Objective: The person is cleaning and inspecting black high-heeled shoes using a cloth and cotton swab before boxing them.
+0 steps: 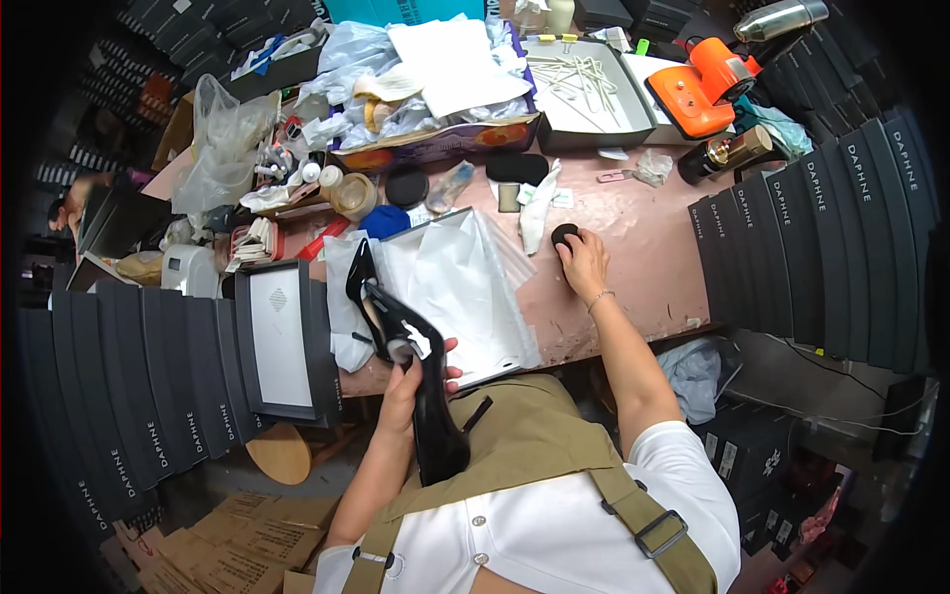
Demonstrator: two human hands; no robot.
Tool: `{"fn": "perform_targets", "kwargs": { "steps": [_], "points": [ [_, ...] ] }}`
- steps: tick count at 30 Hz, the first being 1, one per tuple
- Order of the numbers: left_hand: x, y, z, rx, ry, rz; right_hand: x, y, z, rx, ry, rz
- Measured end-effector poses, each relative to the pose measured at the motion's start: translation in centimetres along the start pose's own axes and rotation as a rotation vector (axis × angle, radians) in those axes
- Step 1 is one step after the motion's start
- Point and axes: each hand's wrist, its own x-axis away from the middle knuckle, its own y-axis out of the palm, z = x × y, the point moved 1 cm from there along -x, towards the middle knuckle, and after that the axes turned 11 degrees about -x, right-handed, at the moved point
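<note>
My left hand [401,391] is closed around black glossy high-heeled shoes [438,421], held upright at the table's front edge, over my lap. One toe points down toward my apron; another glossy shoe part [362,282] reaches up over the edge of an open shoebox [495,371]. White paper lines this box. Out on the table to the right, my right hand [586,265] has its fingers around a small round black thing [566,235], perhaps a sponge or pad. A crumpled white cloth [537,213] lies just left of that hand.
Dark shoeboxes stand in rows at the left [148,386] and right [821,238]. Behind are a carton of crumpled paper [435,134], a tray of white sticks [584,89] and an orange device [698,94]. Jars [354,193] and a blue ball-like thing [384,222] sit left of centre.
</note>
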Motion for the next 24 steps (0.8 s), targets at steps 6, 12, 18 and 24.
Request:
{"fn": "perform_targets", "kwargs": {
  "steps": [6, 12, 18, 24],
  "points": [
    [1.3, 1.7, 3.6, 0.087, -0.008, 0.029, -8.3, 0.2, 1.6, -0.449, 0.045, 0.103],
    [-0.5, 3.5, 3.4, 0.086, 0.078, 0.147, -17.1, 4.7, 4.8, -0.851, 0.447, 0.061],
    [-1.0, 3.2, 2.2, 0.122, 0.012, 0.239, -18.5, 6.4, 5.1, -0.212, 0.022, -0.086],
    [-1.4, 3.2, 2.0, 0.108, 0.049, 0.257, -16.8, 3.5, 4.8, -0.717, 0.216, -0.082]
  ]
}}
